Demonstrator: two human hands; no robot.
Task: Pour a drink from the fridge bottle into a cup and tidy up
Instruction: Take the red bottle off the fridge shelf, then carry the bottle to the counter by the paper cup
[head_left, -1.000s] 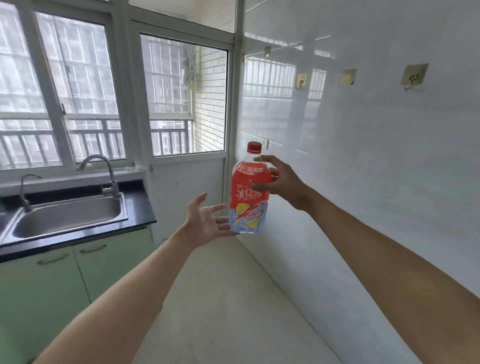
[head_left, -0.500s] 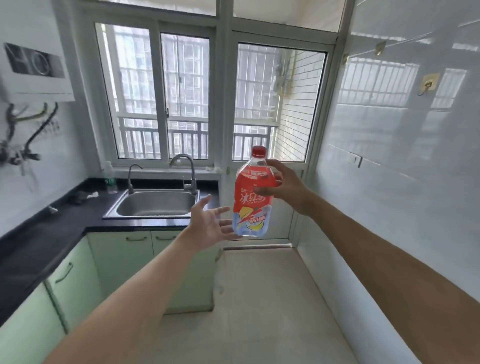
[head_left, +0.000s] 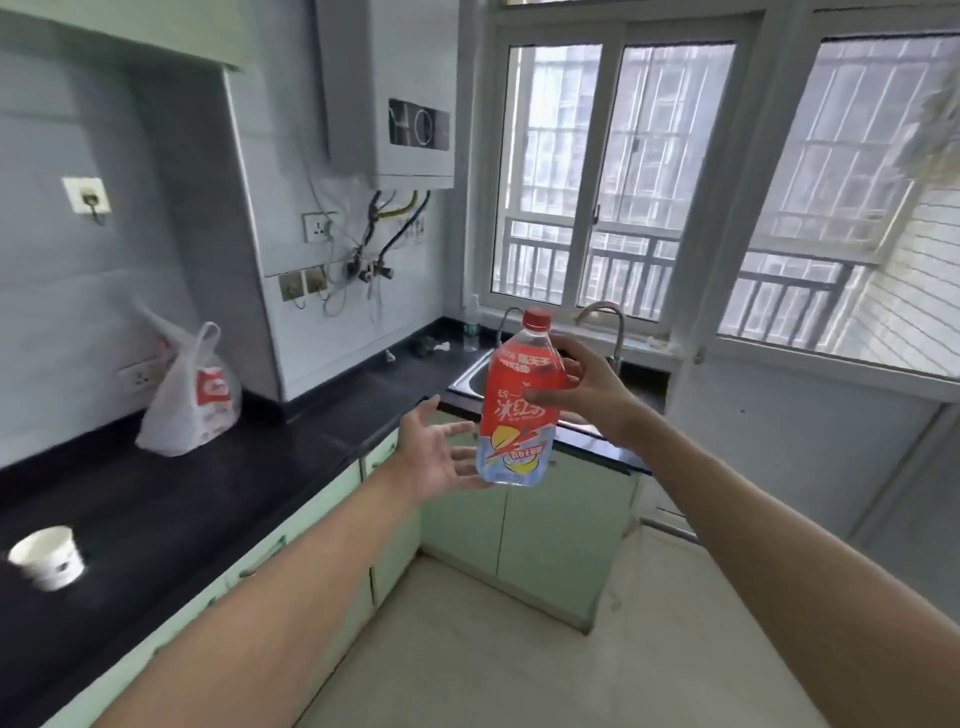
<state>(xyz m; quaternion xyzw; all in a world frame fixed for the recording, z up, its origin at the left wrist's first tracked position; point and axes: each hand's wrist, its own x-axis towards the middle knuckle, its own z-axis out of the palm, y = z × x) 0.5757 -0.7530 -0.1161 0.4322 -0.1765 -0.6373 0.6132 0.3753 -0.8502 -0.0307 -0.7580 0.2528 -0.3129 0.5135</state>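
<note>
Bottle (head_left: 519, 410) upright, right hand (head_left: 589, 397) wrapped round it; left hand (head_left: 436, 457) spread just beside its base. Cup (head_left: 47, 558) on bench (head_left: 208, 493), clear of front edge.

**Both arms reached forward**

The right hand (head_left: 592, 395) gripped the bottle (head_left: 514, 410) at its upper part, thumb in front. The left hand (head_left: 441, 457) lay palm-up, fingers spread and relaxed, just beside the bottle's lower end.
</note>
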